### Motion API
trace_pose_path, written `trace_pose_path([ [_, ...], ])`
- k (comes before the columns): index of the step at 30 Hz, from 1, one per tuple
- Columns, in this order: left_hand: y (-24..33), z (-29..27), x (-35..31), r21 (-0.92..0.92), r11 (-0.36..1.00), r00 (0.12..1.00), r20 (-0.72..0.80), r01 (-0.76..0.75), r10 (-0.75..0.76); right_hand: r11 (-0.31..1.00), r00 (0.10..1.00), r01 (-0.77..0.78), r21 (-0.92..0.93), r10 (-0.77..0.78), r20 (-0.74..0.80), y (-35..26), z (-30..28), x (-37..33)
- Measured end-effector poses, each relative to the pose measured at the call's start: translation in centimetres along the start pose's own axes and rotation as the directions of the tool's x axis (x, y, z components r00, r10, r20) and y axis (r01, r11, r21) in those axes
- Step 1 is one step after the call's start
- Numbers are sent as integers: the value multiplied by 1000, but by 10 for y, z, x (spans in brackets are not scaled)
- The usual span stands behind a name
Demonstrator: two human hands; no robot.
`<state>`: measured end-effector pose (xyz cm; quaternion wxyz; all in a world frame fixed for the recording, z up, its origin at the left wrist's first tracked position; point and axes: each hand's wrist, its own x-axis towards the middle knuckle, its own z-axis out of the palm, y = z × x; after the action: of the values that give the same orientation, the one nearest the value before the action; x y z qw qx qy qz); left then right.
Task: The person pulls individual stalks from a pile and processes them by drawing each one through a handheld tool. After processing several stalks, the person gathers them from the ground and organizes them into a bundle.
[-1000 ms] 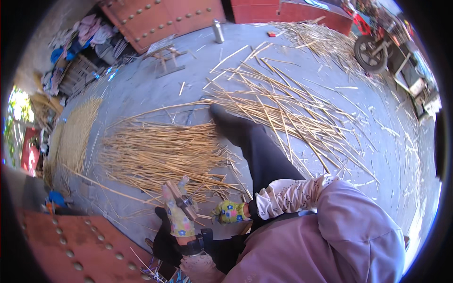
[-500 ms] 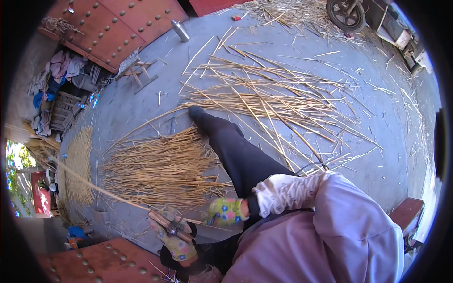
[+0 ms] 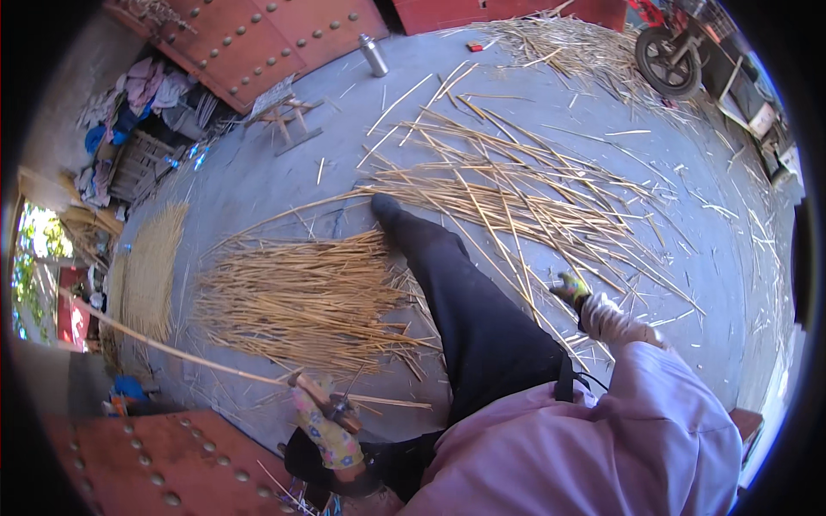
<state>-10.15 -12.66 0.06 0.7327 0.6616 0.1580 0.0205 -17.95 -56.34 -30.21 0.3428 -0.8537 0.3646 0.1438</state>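
We clasp tool [image 3: 346,418] in left hand [image 3: 324,434], left of outstretched leg [image 3: 452,292]; long stalk [image 3: 189,351] reaches tool. Our right hand [image 3: 570,289] near loose stalks [image 3: 533,206], right of leg; its grip we cannot tell.

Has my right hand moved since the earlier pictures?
Yes, rightward and away: your right hand was near the lower right corner of the left stalk pile; now it shows by the lower edge of the right stalk pile.
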Motion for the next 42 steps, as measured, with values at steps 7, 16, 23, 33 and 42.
trace_pose_path([
  [7, 19, 37, 8, 702, 474, 841, 373, -532, 392, 971, 978, 111, 214, -69, -196, -46, 7, -22],
  [16, 15, 42, -19, 651, 640, 910, 233, -409, 344, 863, 921, 14, -506, 186, 342, 114, -7, 22],
  [23, 11, 31, -10, 557, 759, 941, 172, -337, 292, 929, 868, 345, 133, -262, -421, 148, 83, -21],
  [33, 14, 27, -13, 705, 569, 900, 261, -424, 349, 807, 872, 387, 446, -478, 108, -260, -29, 120],
  [42, -5, -7, 7, 872, 32, 813, 442, -489, 379, 730, 538, 651, -209, -637, -552, -327, -98, 88],
])
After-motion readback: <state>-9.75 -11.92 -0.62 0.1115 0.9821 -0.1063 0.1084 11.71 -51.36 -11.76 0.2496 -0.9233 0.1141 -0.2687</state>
